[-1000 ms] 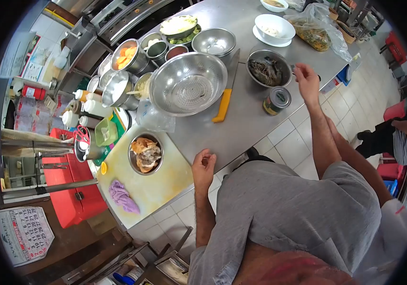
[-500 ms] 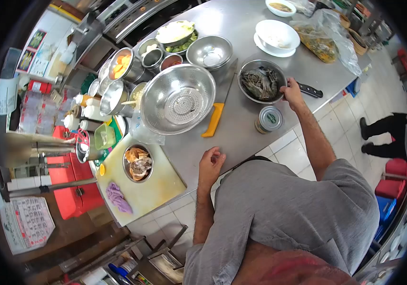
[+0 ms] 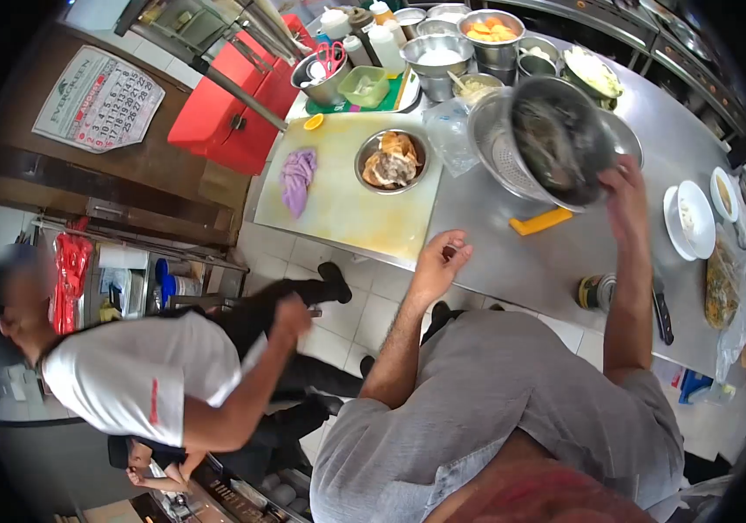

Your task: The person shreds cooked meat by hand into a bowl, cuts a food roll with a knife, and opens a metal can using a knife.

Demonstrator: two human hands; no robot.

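My right hand [image 3: 624,193] grips the rim of a steel bowl [image 3: 598,131] holding grey prawns [image 3: 552,144]. The bowl is tilted and slightly blurred, held over the perforated steel colander [image 3: 488,144] and hiding much of it. Near the table's front edge, my left hand [image 3: 440,264] hovers with loosely curled fingers, thumb apart, nothing visible in it. Between the hands lies a knife's yellow handle [image 3: 540,221]; its blade is hidden. A tin can [image 3: 597,292] stands beside my right forearm. Beyond that forearm lies a black-handled knife [image 3: 662,311].
Left is a cutting board [image 3: 338,196] with a bowl of browned food [image 3: 390,161] and a purple cloth [image 3: 298,180]. Bowls of ingredients line the back, including orange slices [image 3: 492,30]. White bowls [image 3: 691,222] stand right. A person in a white shirt [image 3: 146,375] is at left.
My right hand has lifted the prawn bowl off the table and carried it left over the colander, tilting it. The view has turned left, bringing a co-worker into sight.
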